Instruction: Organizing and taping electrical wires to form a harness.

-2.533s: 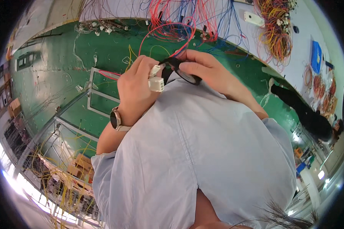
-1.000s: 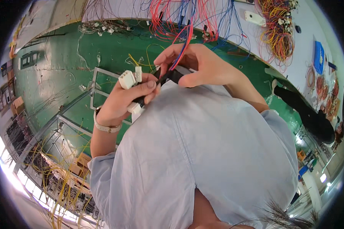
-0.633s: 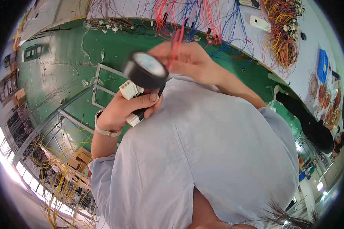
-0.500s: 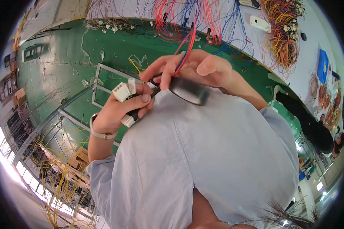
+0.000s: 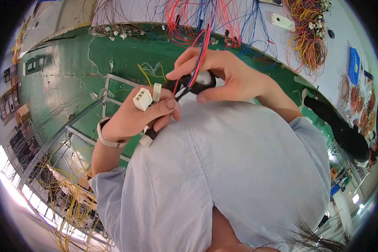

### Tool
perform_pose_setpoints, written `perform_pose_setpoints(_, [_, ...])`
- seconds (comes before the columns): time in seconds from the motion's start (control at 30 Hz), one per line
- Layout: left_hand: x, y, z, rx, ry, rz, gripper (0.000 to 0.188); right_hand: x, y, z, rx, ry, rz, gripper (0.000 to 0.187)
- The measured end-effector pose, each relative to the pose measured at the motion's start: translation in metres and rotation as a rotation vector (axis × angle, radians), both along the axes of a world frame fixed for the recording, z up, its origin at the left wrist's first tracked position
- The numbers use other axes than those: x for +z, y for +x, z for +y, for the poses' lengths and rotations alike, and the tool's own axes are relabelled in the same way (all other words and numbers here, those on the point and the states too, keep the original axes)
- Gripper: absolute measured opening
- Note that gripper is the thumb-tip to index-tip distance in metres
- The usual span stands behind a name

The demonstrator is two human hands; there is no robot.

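Note:
My left hand (image 5: 132, 111) is closed on a wire harness, its thumb pressed along a black-wrapped stretch. Out of its grip stick a large white connector (image 5: 143, 99), a slimmer white connector (image 5: 156, 92) and, below the palm, another white connector (image 5: 145, 140). Red and blue wires (image 5: 204, 48) run from the harness up past my right fingers toward the bench. Curled around a roll of black tape (image 5: 209, 80), my right hand (image 5: 235, 77) sits just right of the left, with the roll against the wires. Its fingertips partly hide the wrapped section.
Ahead, a pale bench (image 5: 256, 46) carries loose red and blue wires, a yellow-orange wire bundle (image 5: 304, 42), a white case (image 5: 283, 22) and a blue box (image 5: 354, 67). A metal frame (image 5: 86, 134) stands on the green floor at left. Someone in dark clothes (image 5: 338, 124) is at far right.
The tape roll, blurred and lower right before, has swung up and left against the wires. My right thumb has come down beside it. The left hand's connectors have shifted slightly right.

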State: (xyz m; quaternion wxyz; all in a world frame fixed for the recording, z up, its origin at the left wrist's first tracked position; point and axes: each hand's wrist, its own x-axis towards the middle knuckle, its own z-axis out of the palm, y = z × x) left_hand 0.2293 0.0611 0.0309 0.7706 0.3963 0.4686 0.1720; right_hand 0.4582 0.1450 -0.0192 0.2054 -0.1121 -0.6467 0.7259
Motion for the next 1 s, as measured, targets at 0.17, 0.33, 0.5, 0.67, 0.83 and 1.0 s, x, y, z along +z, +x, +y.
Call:
perform_pose_setpoints(0.17, [0.006, -0.004, 0.010, 0.036, -0.272, -0.175, 0.033, -0.013, -0.022, -0.003, -0.491, 0.346, 0.002, 0.063])
perform_pose_setpoints(0.33, [0.008, -0.010, 0.005, 0.078, -0.282, -0.218, 0.034, -0.010, -0.023, 0.001, -0.052, -0.386, 0.011, 0.055])
perform_pose_setpoints(0.5, [0.003, -0.017, 0.001, 0.093, -0.259, -0.185, 0.033, -0.016, -0.015, -0.002, 0.149, -0.666, 0.333, 0.051])
perform_pose_setpoints(0.67, [-0.008, -0.015, -0.002, 0.165, -0.134, -0.058, 0.031, 0.004, -0.013, -0.015, 0.050, -0.453, -0.008, 0.046])
perform_pose_setpoints(0.83, [-0.023, -0.009, 0.001, 0.238, -0.019, -0.031, 0.029, 0.008, -0.019, -0.020, -0.099, -0.382, -0.081, 0.050])
perform_pose_setpoints(1.0, [-0.011, -0.001, -0.008, 0.165, -0.180, -0.178, 0.028, -0.020, -0.011, -0.008, -0.158, 0.113, 0.059, 0.044])
